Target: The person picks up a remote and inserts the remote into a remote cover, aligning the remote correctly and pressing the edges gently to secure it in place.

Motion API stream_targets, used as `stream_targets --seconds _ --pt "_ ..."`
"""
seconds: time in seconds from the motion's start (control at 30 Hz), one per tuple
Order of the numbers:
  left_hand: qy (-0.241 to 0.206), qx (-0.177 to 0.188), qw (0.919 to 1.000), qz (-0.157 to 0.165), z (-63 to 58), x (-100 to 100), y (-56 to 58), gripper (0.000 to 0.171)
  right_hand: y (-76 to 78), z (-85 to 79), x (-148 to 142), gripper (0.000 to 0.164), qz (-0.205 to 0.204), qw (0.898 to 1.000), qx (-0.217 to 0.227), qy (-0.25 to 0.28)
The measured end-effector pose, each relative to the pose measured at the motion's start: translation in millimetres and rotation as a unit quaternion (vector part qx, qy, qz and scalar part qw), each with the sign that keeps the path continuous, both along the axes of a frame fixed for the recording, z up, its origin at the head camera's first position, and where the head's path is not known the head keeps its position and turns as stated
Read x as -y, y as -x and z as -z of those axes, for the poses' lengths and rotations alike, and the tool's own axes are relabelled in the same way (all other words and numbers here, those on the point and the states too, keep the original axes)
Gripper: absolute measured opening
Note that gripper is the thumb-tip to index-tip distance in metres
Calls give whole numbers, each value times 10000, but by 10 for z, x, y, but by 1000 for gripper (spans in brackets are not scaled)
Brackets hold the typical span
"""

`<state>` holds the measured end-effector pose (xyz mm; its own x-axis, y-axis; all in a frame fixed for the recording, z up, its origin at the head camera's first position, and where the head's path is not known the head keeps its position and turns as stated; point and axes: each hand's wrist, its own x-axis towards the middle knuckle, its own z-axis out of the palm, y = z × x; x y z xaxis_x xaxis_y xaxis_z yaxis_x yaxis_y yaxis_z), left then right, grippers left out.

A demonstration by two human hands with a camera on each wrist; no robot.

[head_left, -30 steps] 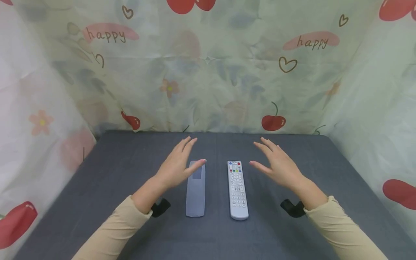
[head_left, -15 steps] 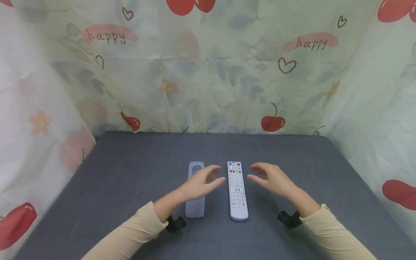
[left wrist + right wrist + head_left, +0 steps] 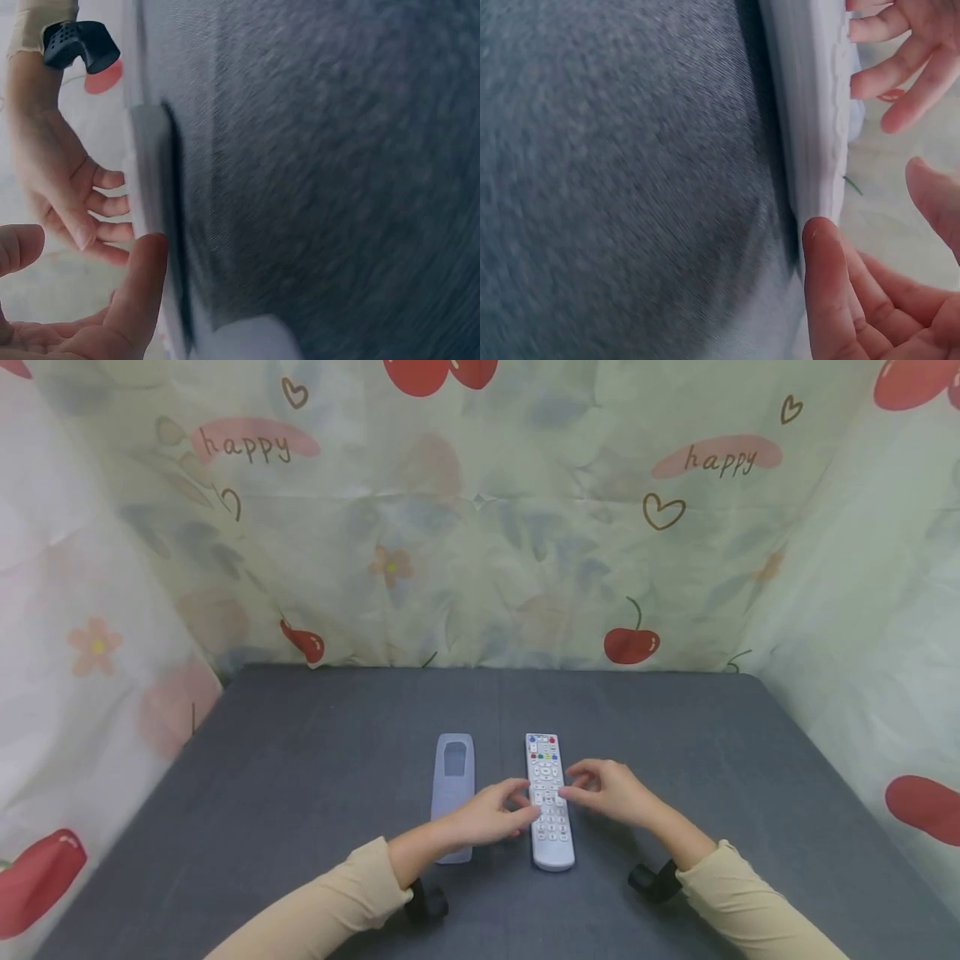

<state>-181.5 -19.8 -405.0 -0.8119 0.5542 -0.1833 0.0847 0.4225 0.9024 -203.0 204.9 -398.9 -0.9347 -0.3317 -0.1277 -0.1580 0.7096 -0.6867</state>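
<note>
A white remote control (image 3: 553,850) lies face up on the dark grey table, its buttons showing. At its left edge is my left hand (image 3: 486,815), fingers loosely bent, with the thumb over the buttons in the head view. My right hand (image 3: 617,792) is at the opposite edge, fingertips right by the side. The left wrist view shows a fingertip against the side of the remote control (image 3: 150,169), thumb apart. Likewise in the right wrist view, one fingertip meets the side of the remote control (image 3: 814,127) while the thumb stays off. Neither hand grips it.
Left of the remote control lies a bluish-grey remote cover (image 3: 452,789) with a rectangular window, partly hidden by my left hand and forearm. Patterned curtains (image 3: 480,577) stand behind and at both sides of the table (image 3: 337,735). Black wrist mounts (image 3: 654,883) hang below the sleeves.
Both hands have come down and inward from above the table to the two sides of the remote control, their fingers bending. The remote control and the cover have stayed in place.
</note>
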Motion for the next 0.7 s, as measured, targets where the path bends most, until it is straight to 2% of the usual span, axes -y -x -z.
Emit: stream_targets --seconds 0.17,0.3,0.5,0.7 --pt "11 0 10000 -2 82 -38 -6 60 1 76 41 48 220 9984 429 302" --pt "51 78 9999 50 125 -56 -5 59 -11 127 71 54 215 9967 642 448" --pt "123 196 9997 -20 132 -79 4 60 -26 184 97 64 208 9950 793 574" --pt "66 318 9994 -113 123 -84 3 60 -24 193 120 64 264 9939 846 661"
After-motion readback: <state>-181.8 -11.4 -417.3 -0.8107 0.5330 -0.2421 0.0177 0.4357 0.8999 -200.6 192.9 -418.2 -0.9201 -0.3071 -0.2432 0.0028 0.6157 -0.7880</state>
